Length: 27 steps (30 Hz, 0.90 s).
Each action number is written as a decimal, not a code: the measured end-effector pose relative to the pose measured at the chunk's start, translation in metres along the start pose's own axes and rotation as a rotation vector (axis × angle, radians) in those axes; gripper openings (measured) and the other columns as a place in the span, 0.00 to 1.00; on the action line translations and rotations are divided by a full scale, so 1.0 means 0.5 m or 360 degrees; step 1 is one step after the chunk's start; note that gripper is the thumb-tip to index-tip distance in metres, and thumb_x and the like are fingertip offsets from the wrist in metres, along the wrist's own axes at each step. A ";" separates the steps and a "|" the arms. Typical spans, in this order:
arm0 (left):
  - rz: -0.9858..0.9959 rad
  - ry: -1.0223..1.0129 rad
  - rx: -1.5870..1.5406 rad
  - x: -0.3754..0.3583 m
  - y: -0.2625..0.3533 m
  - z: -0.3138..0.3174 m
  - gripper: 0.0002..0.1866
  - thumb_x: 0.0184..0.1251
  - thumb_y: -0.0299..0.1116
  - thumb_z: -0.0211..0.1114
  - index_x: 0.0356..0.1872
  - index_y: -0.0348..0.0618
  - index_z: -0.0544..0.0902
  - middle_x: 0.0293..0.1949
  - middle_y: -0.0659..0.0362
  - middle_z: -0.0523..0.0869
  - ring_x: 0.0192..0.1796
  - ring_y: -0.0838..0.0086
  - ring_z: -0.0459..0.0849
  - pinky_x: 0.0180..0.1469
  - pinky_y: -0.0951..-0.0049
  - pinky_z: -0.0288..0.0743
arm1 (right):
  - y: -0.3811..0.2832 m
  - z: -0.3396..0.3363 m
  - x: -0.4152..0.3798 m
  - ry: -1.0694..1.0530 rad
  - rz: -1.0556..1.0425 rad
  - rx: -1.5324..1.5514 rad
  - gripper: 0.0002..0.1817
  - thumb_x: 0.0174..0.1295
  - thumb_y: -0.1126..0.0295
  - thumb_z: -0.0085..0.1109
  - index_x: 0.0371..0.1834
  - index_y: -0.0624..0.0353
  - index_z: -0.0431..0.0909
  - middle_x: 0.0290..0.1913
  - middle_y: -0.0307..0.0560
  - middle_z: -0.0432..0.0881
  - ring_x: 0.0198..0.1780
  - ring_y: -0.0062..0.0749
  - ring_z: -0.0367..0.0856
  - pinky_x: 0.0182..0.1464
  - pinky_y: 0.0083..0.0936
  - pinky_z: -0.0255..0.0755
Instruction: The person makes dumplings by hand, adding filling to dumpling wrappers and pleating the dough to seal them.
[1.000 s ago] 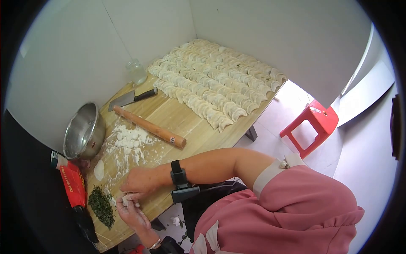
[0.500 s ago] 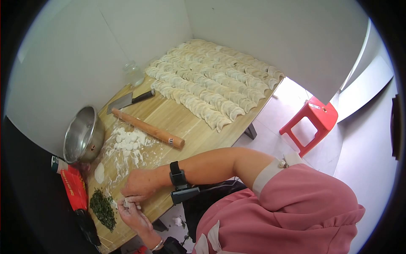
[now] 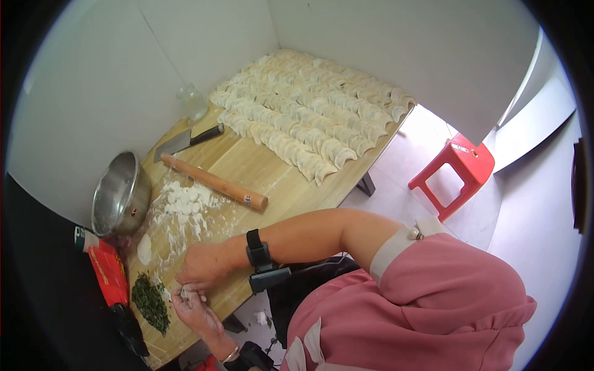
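Observation:
Near the table's front-left edge, my right hand [image 3: 207,264] and my left hand [image 3: 197,314] meet with fingers closed around a small floury piece of dough [image 3: 187,293]. The fingers hide most of it. Beside them lies a heap of chopped greens [image 3: 150,303]. A flat round wrapper [image 3: 144,249] rests on the wood farther up. Small dough pieces [image 3: 187,199] sit in scattered flour, with a rolling pin [image 3: 213,182] beyond them.
Rows of dumplings [image 3: 303,111] cover the table's far end. A cleaver [image 3: 175,144], glass jar [image 3: 192,102], steel bowl [image 3: 122,195] and red package [image 3: 109,272] line the wall side. A red stool [image 3: 461,164] stands on the floor beyond the table [image 3: 272,178].
The view has shifted slightly, moving the tabletop things a little up and left in the frame. Both hands stay together at the dough, with only slight finger movement.

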<state>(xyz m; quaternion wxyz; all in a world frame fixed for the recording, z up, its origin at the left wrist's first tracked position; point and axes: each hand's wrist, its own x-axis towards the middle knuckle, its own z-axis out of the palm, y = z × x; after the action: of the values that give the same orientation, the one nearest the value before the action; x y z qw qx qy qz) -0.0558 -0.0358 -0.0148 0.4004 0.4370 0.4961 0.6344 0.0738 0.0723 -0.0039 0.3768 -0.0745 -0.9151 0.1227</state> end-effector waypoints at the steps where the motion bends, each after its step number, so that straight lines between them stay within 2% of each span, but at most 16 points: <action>1: -0.0006 0.0007 0.0007 0.000 0.000 -0.001 0.09 0.69 0.24 0.54 0.47 0.38 0.70 0.34 0.62 0.76 0.30 0.84 0.70 0.30 0.86 0.64 | 0.002 0.007 0.003 -0.0079 0.0019 -0.0032 0.10 0.53 0.62 0.54 0.27 0.58 0.72 0.18 0.51 0.76 0.23 0.50 0.78 0.25 0.42 0.69; 5: -0.0009 0.0066 -0.0036 0.000 -0.002 -0.004 0.12 0.68 0.25 0.56 0.50 0.38 0.70 0.41 0.61 0.77 0.35 0.80 0.73 0.36 0.80 0.68 | 0.022 0.028 0.003 -0.0143 -0.0073 -0.0067 0.08 0.54 0.65 0.54 0.26 0.58 0.73 0.19 0.52 0.77 0.24 0.49 0.79 0.26 0.41 0.70; 6: -0.0082 0.0258 0.0027 0.001 0.006 0.024 0.14 0.68 0.28 0.57 0.52 0.39 0.70 0.42 0.60 0.77 0.40 0.78 0.75 0.39 0.79 0.70 | 0.014 0.022 0.004 -0.0225 0.0094 -0.0088 0.06 0.54 0.66 0.54 0.26 0.56 0.75 0.21 0.52 0.78 0.26 0.49 0.79 0.27 0.41 0.72; 7: -0.0164 0.0212 0.0206 0.006 0.008 0.010 0.17 0.67 0.32 0.60 0.54 0.40 0.70 0.44 0.59 0.77 0.43 0.78 0.76 0.41 0.78 0.71 | 0.018 0.014 -0.001 -0.0163 0.0089 0.0077 0.08 0.53 0.63 0.55 0.28 0.55 0.76 0.23 0.52 0.79 0.27 0.49 0.80 0.29 0.40 0.72; 8: -0.0214 0.0261 0.0262 -0.004 0.033 0.030 0.18 0.65 0.32 0.60 0.54 0.39 0.70 0.43 0.60 0.78 0.42 0.78 0.77 0.41 0.79 0.71 | 0.016 0.013 0.006 -0.0327 0.0241 -0.0002 0.12 0.54 0.57 0.55 0.30 0.54 0.77 0.25 0.52 0.79 0.28 0.51 0.80 0.30 0.41 0.72; 9: 0.0002 0.0215 0.0198 0.003 0.013 0.023 0.14 0.64 0.28 0.60 0.50 0.40 0.74 0.33 0.63 0.79 0.34 0.81 0.76 0.35 0.81 0.71 | 0.021 0.004 0.002 -0.0138 0.0118 0.0111 0.18 0.57 0.51 0.54 0.30 0.55 0.76 0.26 0.54 0.79 0.29 0.52 0.79 0.31 0.42 0.71; 10: 0.0012 0.0159 0.0184 0.014 -0.027 -0.017 0.14 0.62 0.26 0.60 0.48 0.39 0.74 0.33 0.62 0.78 0.32 0.82 0.75 0.35 0.82 0.70 | 0.014 -0.017 0.007 -0.0313 0.0210 -0.0037 0.21 0.60 0.46 0.52 0.33 0.55 0.75 0.26 0.54 0.78 0.30 0.54 0.78 0.31 0.41 0.71; 13: 0.0064 0.0168 0.0161 0.001 -0.021 -0.015 0.13 0.62 0.22 0.59 0.48 0.38 0.73 0.35 0.61 0.78 0.33 0.83 0.74 0.36 0.82 0.70 | 0.004 -0.031 0.016 -0.0360 0.0190 -0.0046 0.22 0.60 0.46 0.52 0.35 0.55 0.73 0.25 0.53 0.77 0.29 0.55 0.77 0.30 0.42 0.69; 15: 0.0021 0.0069 -0.0167 0.002 -0.007 -0.001 0.14 0.62 0.19 0.57 0.49 0.37 0.71 0.39 0.60 0.78 0.36 0.83 0.74 0.38 0.83 0.70 | 0.003 -0.044 0.019 -0.0400 0.0199 -0.0001 0.22 0.60 0.47 0.51 0.36 0.56 0.73 0.25 0.53 0.78 0.30 0.54 0.78 0.32 0.43 0.71; 19: 0.0003 0.0015 -0.0105 0.003 -0.006 0.004 0.15 0.63 0.18 0.55 0.50 0.37 0.69 0.41 0.59 0.77 0.40 0.82 0.75 0.42 0.82 0.70 | 0.007 -0.035 0.016 -0.0314 0.0064 0.0112 0.17 0.62 0.53 0.53 0.36 0.56 0.71 0.22 0.53 0.75 0.26 0.54 0.76 0.28 0.43 0.67; 22: 0.0062 0.0020 -0.0079 0.001 -0.008 0.007 0.15 0.63 0.18 0.57 0.51 0.37 0.69 0.41 0.60 0.77 0.37 0.83 0.73 0.37 0.83 0.67 | 0.006 -0.032 0.014 -0.0245 -0.0067 0.0091 0.13 0.63 0.57 0.53 0.37 0.56 0.71 0.22 0.52 0.75 0.25 0.53 0.76 0.27 0.42 0.67; 24: 0.0047 0.0007 -0.0040 0.001 -0.008 0.004 0.16 0.62 0.16 0.54 0.51 0.35 0.68 0.42 0.58 0.78 0.41 0.80 0.77 0.49 0.79 0.71 | 0.007 -0.032 0.014 -0.0304 -0.0055 0.0016 0.10 0.62 0.61 0.53 0.37 0.55 0.71 0.22 0.52 0.75 0.25 0.53 0.76 0.26 0.41 0.67; 27: 0.0035 0.0012 -0.0084 0.001 -0.003 0.008 0.16 0.62 0.16 0.54 0.51 0.36 0.68 0.40 0.59 0.78 0.39 0.81 0.77 0.44 0.81 0.71 | 0.010 -0.030 0.016 -0.0344 -0.0045 0.0002 0.08 0.60 0.63 0.54 0.37 0.54 0.71 0.22 0.51 0.75 0.26 0.52 0.76 0.26 0.41 0.67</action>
<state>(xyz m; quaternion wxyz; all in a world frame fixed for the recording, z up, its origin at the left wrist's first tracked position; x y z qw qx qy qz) -0.0521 -0.0339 -0.0157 0.4030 0.4294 0.4758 0.6533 0.0792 0.0812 0.0104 0.2777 -0.0476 -0.9513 0.1251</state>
